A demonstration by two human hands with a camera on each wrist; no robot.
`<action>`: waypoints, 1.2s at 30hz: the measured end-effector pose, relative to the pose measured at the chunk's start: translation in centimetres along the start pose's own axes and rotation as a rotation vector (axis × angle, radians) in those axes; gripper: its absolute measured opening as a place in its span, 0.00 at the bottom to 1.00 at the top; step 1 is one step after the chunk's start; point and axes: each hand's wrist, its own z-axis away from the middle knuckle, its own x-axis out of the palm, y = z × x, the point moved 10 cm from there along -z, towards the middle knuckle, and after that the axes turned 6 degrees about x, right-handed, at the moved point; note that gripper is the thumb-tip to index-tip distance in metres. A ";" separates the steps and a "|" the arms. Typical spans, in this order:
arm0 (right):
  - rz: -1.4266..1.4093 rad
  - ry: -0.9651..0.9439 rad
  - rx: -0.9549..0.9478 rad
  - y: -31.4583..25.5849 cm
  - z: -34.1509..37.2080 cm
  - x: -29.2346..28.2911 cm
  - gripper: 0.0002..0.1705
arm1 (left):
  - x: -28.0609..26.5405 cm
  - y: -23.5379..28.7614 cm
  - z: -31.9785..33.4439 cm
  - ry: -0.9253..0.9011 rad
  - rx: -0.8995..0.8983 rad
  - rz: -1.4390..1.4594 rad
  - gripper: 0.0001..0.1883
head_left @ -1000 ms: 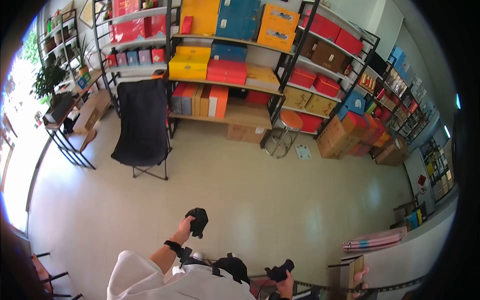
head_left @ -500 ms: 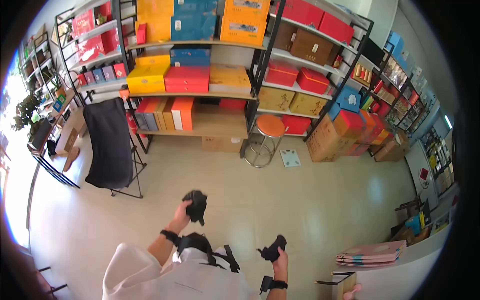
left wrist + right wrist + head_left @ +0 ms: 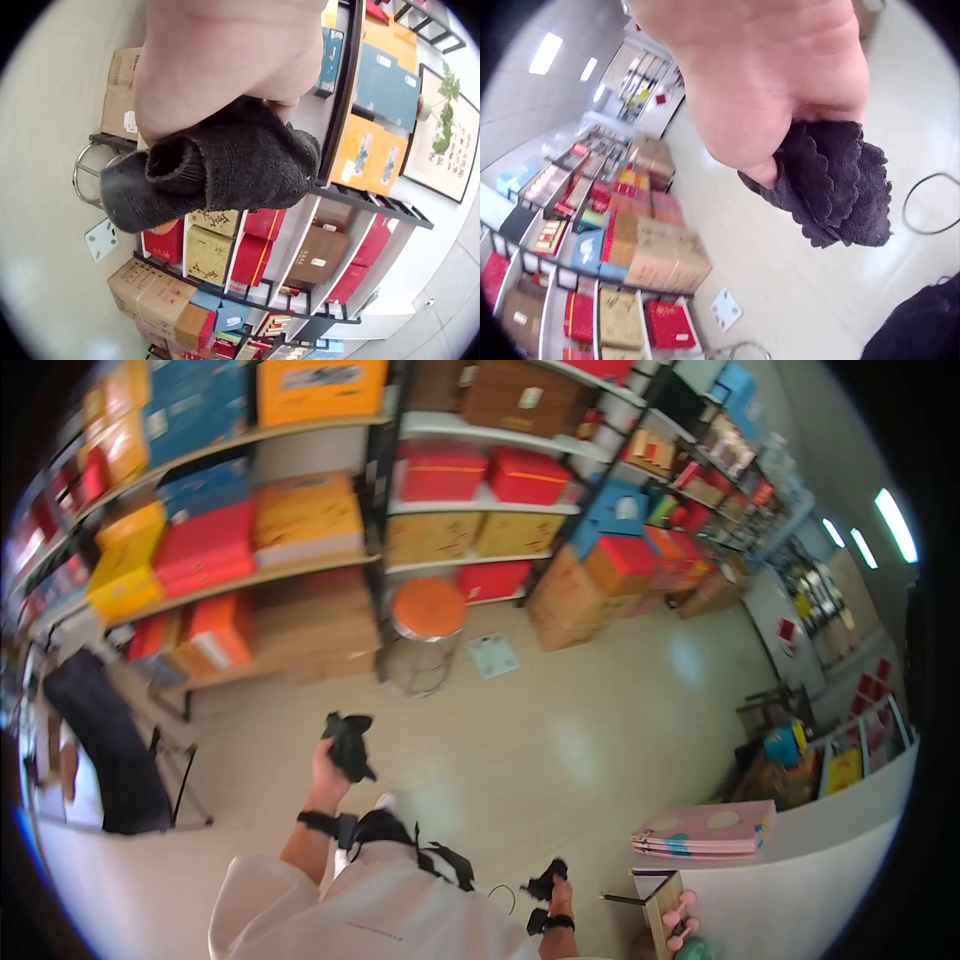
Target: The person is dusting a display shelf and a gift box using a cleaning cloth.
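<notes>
My left hand [image 3: 325, 778] grips a black knitted bundle [image 3: 232, 165] out in front of the body, its fingers mostly hidden behind the cloth. The left wrist view shows a rolled, ribbed cuff with a dark opening, like a sock or glove; I cannot tell which. Lower and to the right, near the body, my right hand [image 3: 562, 900] pinches a folded black cloth [image 3: 832, 184]. Scalloped edges run along its layers in the right wrist view. Both pieces are held above the floor.
Shelves with colourful boxes [image 3: 205, 545] line the far side. An orange-topped stool [image 3: 428, 608] and a white scale [image 3: 493, 656] stand before them. A black folding chair [image 3: 105, 750] is at left. Pink folded mats [image 3: 705, 828] lie on a white ledge at right, near pink dumbbells [image 3: 682, 920].
The head view has swung right, so shelves, chair and stool slide left in it. Both hands keep their black cloth pieces; the left hand now appears slightly higher and further left.
</notes>
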 end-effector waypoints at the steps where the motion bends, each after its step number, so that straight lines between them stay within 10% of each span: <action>1: -0.020 0.075 0.021 1.8 -2.2 -2.9 0.23 | 1.7 -1.2 -2.1 -0.073 -0.028 0.002 0.20; 10: -0.073 0.459 0.299 4.3 -5.0 -5.8 0.24 | 13.9 -13.6 -20.8 -0.280 -0.317 -0.181 0.19; 18: 0.034 0.307 0.285 -4.3 -21.4 -0.1 0.30 | 27.4 -28.7 -29.8 -0.304 -0.361 -0.267 0.20; 26: -0.115 0.306 -0.147 -29.2 -31.2 -0.5 0.22 | 45.5 -43.8 -37.0 -0.455 -0.349 -0.468 0.22; 30: -0.264 0.287 -0.074 -36.1 -32.5 -2.4 0.22 | 52.5 -52.8 -42.2 -0.522 -0.427 -0.471 0.23; 36: -0.138 0.513 0.333 -27.6 -36.1 -5.4 0.32 | 59.5 -66.5 -51.8 -0.427 -0.542 -0.489 0.23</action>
